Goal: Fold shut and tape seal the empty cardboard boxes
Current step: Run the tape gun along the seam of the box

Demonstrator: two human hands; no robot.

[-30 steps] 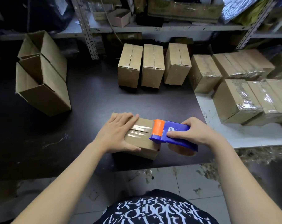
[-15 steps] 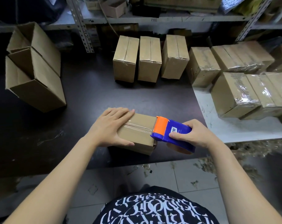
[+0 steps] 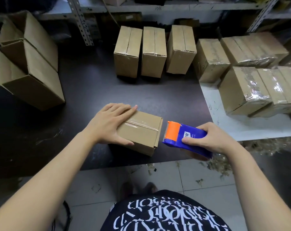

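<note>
A small closed cardboard box (image 3: 141, 130) lies on the dark table (image 3: 94, 90) near its front edge, with a strip of clear tape along its top seam. My left hand (image 3: 111, 122) rests flat on the box's left half, fingers straight, thumb against the near side. My right hand (image 3: 206, 139) grips a blue tape dispenser (image 3: 188, 139) with an orange roller, held just right of the box and apart from it.
Three taped boxes (image 3: 154, 50) stand in a row at the back. More taped boxes (image 3: 251, 84) fill the white table on the right. Open, unsealed boxes (image 3: 28, 64) lean at the left. Metal shelving runs behind. Scraps litter the floor below.
The dispenser has run off the box's right end and now sits clear of it. Tape now spans the top seam. My left hand has stayed on the box.
</note>
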